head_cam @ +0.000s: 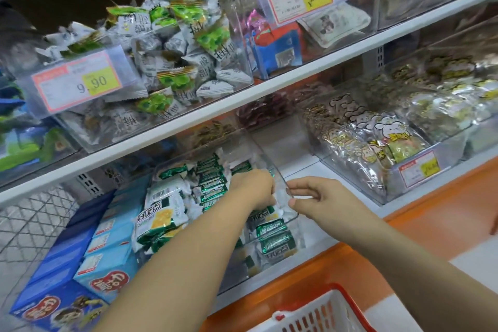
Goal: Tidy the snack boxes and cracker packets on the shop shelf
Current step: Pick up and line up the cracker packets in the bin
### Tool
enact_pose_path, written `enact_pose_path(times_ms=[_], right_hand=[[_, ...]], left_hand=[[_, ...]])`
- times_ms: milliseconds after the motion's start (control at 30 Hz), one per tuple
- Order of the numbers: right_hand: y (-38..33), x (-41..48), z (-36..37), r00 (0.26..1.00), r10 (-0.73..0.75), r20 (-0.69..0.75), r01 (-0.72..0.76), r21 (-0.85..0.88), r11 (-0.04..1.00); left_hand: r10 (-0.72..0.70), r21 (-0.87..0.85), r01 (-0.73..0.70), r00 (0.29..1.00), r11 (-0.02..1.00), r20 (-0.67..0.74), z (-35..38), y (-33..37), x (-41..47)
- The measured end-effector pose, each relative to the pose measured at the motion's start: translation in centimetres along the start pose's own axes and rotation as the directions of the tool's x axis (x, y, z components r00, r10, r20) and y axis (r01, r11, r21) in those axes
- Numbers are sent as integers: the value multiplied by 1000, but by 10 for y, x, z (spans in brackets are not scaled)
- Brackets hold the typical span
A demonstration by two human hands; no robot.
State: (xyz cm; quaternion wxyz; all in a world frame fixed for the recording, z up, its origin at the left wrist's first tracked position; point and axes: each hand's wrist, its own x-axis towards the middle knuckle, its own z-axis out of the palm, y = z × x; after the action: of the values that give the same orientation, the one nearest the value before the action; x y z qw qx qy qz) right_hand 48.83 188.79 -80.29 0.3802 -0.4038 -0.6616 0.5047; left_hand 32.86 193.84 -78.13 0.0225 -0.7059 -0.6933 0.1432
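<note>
Head view, centre frame: my right hand [318,203] pinches the rim of the clear bin [266,162]; blue snack boxes [107,259] sit lower left; a hard tug on that rim could tip the bin, spilling the green cracker packets [213,183] inside — my left hand [252,188] dips among them, fingertips hidden, so its grip I cannot tell.

The fingers of the left hand [252,187] are hidden among the packets [213,183] in the bin [269,153], so its grip cannot be made out. The basket [323,312] is cut off by the bottom edge and the boxes [62,304] by the lower left corner. The small print on the price tags [76,81] is blurred beyond reading.
</note>
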Motion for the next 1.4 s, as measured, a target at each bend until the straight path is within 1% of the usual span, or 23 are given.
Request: enact_pose_path(times_ms=[100,200,267,333,367,433,500,600,633,733,800,867,967,1067,1167,1233,1300,1400], right_hand=[[0,0,-3,1000,2,-8,-2,-20,1000],[-8,-5,-6,992,-48,-120,39,-76,996],[-17,-10,-7,975,-156,-161,129,-167,978],[-27,-16,-5,958,-265,-113,232,-242,942],[-31,-18,-3,951,-295,-86,265,-259,929],[-34,-22,-1,934,-347,-82,313,-277,909],[-35,-26,-1,919,-373,-128,336,-244,910],[-36,-32,-2,902,-388,-188,365,-142,920],[-37,-34,-3,897,-393,-202,376,-116,919],[-39,-37,-8,895,-389,-219,393,-30,919],[-38,-37,-10,902,-381,-203,392,16,920],[-36,-37,-10,906,-379,-187,394,50,918],[-35,-34,-10,913,-362,-190,386,115,915],[-35,-32,-10,923,-329,-201,365,182,913],[-34,-32,-10,927,-321,-192,357,193,914],[-34,-33,-10,923,-331,-195,364,167,916],[-35,-34,-8,919,-347,-190,372,122,920],[-38,-38,-5,947,-294,-127,302,48,952]], left_hand=[[-1,-77,-7,994,997,-105,-9,-9,-12],[0,-233,-66,961,970,-275,-22,-15,-37],[-5,-355,-161,906,921,-423,-27,-15,-58],[20,-426,-316,822,848,-570,-28,-13,-80],[34,-444,-387,783,808,-622,-28,-10,-90],[56,-463,-473,743,749,-668,-28,-5,-106],[73,-471,-518,724,714,-686,-28,-1,-119],[89,-467,-570,693,676,-716,-30,0,-132],[69,-488,-564,698,667,-713,-29,-3,-136],[-44,-574,-483,739,662,-672,-25,-12,-143],[-116,-633,-451,751,629,-651,-23,-14,-146],[-163,-680,-456,750,574,-641,-23,-12,-149],[-192,-715,-497,739,492,-646,-22,-7,-153],[-203,-715,-535,719,450,-665,-21,-5,-154],[-213,-720,-559,709,411,-672,-20,-4,-155],[-241,-742,-565,712,360,-660,-21,-1,-156],[-304,-775,-548,715,317,-630,-23,2,-157],[-398,-824,-480,722,301,-566,-26,4,-156]])
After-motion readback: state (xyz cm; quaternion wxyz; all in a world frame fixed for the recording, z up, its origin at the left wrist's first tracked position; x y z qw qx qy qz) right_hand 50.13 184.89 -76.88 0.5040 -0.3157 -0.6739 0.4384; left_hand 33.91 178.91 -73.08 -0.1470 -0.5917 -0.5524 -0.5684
